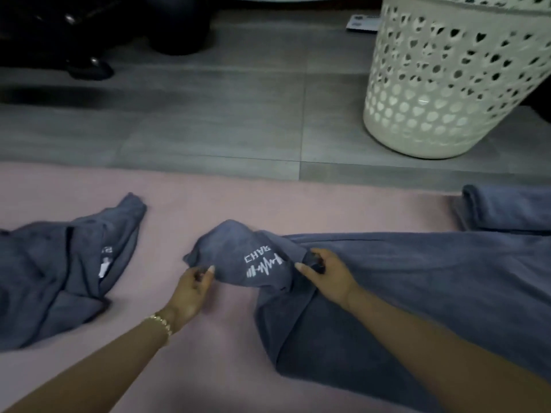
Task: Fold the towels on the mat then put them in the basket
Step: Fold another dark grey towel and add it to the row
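Two bare forearms reach in from the near edge of the soft pink mat (208,198); thin gold bracelet (162,323) on the left wrist. Left hand (193,289), fingers curled, pinches the edge of a raised corner of the large slate-blue terry towel (432,293). Right hand (328,275) grips a bunch of the same towel just right of that corner, fingers closed on cloth. Between the two hands the corner shows a white printed logo (264,263), reading reversed. Rest of this towel lies spread and wrinkled over the right half of the mat, running off the near right. Second slate-blue towel, crumpled (59,278), sits at the mat's left edge, well apart from the hands. Third slate-blue towel, folded (507,210), lies at the mat's far right corner, just beyond the spread one. Past the far edge, grey tiled floor (208,120). White perforated plastic basket (447,84) stands on the floor, far right. A flat white item (362,23) lies behind it, too blurred to identify. Dark shapes (89,34) far left, unclear.
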Available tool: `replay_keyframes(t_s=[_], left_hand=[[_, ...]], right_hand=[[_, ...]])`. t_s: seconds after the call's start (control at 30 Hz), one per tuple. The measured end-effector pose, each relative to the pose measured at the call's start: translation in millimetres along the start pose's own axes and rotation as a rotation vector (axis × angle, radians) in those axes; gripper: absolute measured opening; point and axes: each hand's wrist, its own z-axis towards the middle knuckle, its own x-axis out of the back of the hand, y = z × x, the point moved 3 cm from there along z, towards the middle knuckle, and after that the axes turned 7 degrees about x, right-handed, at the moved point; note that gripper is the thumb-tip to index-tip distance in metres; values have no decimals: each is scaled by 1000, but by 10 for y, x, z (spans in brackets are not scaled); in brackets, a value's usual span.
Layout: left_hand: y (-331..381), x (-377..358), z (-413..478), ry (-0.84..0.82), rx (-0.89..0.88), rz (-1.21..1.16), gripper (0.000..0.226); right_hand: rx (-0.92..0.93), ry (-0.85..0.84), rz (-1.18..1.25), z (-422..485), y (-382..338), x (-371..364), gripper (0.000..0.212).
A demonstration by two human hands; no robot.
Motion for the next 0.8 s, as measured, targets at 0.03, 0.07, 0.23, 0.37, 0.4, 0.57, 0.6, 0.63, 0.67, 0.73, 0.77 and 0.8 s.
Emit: replay_keyframes(t_s=[0.03,0.07,0.23,0.37,0.4,0.57,0.6,0.63,0.67,0.73,0.77,0.8], left_hand=[[-12,10,2,-10,34,-68,33],[-32,20,13,-20,100,-133,38],[-66,178,16,-198,374,-516,53],[-187,451,22,-326,444,-856,75],[-262,517,60,-300,476,-862,78],[-401,614,129,-327,505,-705,75],[-389,613,140,-343,504,-646,70],[-368,610,166,-352,494,-614,64],[-347,612,190,-344,487,-580,61],[-305,613,253,-306,503,-529,73],[-283,607,280,-289,521,-465,82],[-262,586,319,-273,530,-381,86]], right_hand=[[-49,14,49,64,-51,-73,42],[-97,25,98,107,-132,-131,36],[98,-152,339,-96,-997,-537,27],[190,-862,266,-644,-1416,-1066,9],[163,-966,252,-680,-1375,-1094,12],[190,-335,173,-60,-962,-579,5],[224,-205,79,84,-875,-442,8],[224,-123,-19,204,-786,-331,16],[195,-90,-102,302,-701,-241,27],[117,-96,-227,454,-534,-127,46],[85,-119,-274,503,-461,-96,52],[58,-145,-303,542,-394,-84,56]])
